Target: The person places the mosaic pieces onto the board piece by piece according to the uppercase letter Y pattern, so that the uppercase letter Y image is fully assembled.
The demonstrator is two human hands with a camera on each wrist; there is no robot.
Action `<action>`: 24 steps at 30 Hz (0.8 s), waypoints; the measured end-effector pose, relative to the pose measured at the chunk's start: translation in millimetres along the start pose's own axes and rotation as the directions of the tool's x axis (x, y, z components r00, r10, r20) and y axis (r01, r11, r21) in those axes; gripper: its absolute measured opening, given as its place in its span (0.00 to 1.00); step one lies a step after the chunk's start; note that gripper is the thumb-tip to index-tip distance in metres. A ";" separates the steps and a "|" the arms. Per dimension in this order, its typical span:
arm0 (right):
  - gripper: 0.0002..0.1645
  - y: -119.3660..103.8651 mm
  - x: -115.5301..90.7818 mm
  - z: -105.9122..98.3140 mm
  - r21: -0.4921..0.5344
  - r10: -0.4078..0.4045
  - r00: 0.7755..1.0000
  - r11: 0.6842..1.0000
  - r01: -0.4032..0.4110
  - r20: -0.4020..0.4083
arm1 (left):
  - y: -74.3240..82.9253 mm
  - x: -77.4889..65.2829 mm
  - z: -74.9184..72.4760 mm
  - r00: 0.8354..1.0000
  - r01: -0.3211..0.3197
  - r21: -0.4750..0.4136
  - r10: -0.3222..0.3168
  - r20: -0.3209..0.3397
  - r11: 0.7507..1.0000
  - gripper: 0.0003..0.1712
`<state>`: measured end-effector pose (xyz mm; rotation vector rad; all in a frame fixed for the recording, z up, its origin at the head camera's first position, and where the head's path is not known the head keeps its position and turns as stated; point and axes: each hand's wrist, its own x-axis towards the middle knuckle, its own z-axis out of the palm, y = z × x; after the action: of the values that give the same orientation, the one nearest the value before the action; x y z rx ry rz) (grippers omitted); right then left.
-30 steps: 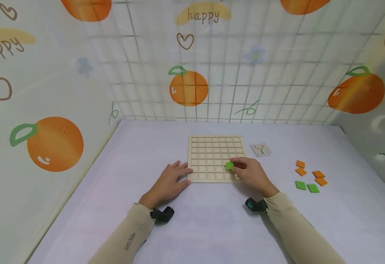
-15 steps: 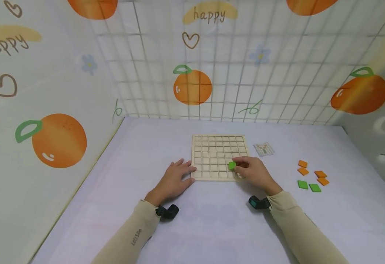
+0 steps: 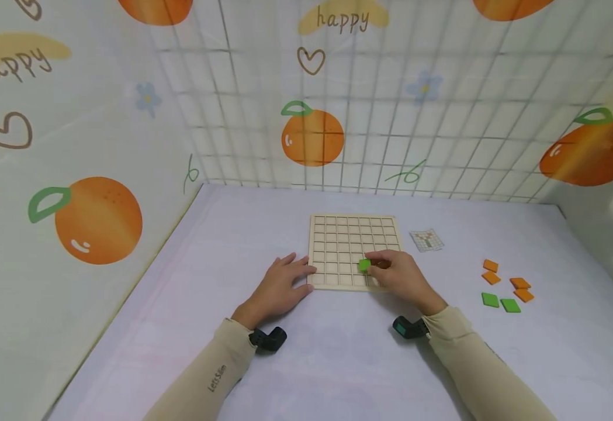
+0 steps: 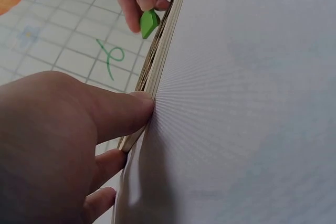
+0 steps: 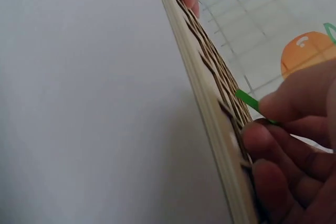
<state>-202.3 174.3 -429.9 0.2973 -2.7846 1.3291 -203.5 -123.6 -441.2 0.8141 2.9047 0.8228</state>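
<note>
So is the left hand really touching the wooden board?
Touching. The left wrist view shows the left hand with its thumb tip against the edge of the wooden board.

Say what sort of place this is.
Probably a small screened-off tabletop booth: printed sheeting with oranges stands around three sides of a pale tabletop, where a wooden grid board lies.

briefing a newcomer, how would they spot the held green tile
Find the pale grid board. Over its near right part, the right hand pinches the green tile. Unlike the two green tiles lying further right, this one is held.
</note>
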 end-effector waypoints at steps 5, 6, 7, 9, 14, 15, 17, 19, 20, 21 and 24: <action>0.19 -3.7 0.5 3.8 -0.017 -0.009 1.000 1.000 0.009 0.025 | 1.3 -2.2 -0.7 1.000 0.016 0.007 -0.016 0.006 1.000 0.24; 0.19 -4.0 0.6 4.0 -0.021 -0.006 1.000 1.000 0.007 0.025 | 1.7 -2.2 -1.1 1.000 0.017 0.005 -0.017 0.010 1.000 0.24; 0.19 -4.5 0.7 3.8 -0.024 -0.005 1.000 1.000 0.006 0.024 | 2.1 -2.2 -1.6 1.000 0.017 0.004 -0.017 0.012 1.000 0.24; 0.19 -5.0 1.2 3.4 -0.031 -0.003 1.000 1.000 0.003 0.024 | 2.8 -1.9 -2.4 1.000 0.015 0.002 -0.015 0.013 1.000 0.24; 0.19 -4.4 1.9 4.0 -0.038 -0.011 0.999 0.999 0.013 0.034 | 3.4 -1.8 -3.0 1.000 0.010 -0.002 -0.010 0.010 1.000 0.24; 0.19 -4.6 2.1 3.6 -0.039 -0.014 0.999 0.999 0.015 0.037 | 3.3 -1.5 -2.3 1.000 0.010 -0.001 -0.010 0.009 1.000 0.24; 0.18 -3.1 2.9 3.9 -0.046 -0.019 0.999 0.999 0.021 0.043 | 2.5 -0.8 -0.2 1.000 0.017 0.011 -0.017 0.014 1.000 0.24; 0.18 -2.3 4.6 4.0 -0.064 -0.028 0.998 0.997 0.032 0.052 | 1.9 -0.8 1.4 1.000 0.024 0.018 -0.024 0.016 1.000 0.24; 0.18 -2.2 5.6 4.0 -0.072 -0.033 0.998 0.997 0.037 0.057 | 1.8 -0.8 1.6 1.000 0.023 0.019 -0.024 0.015 1.000 0.24; 0.18 -1.8 6.6 4.4 -0.077 -0.035 0.998 0.996 0.039 0.057 | 1.5 -0.9 1.7 1.000 0.023 0.024 -0.023 0.015 0.999 0.24; 0.18 -1.3 8.2 5.8 -0.095 -0.045 0.997 0.994 0.051 0.061 | 1.5 -1.3 1.3 1.000 0.017 0.026 -0.018 0.010 1.000 0.24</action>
<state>-209.8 167.7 -431.6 0.4028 -2.8589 1.1911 -201.5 -122.4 -441.7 0.7913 2.9153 0.7791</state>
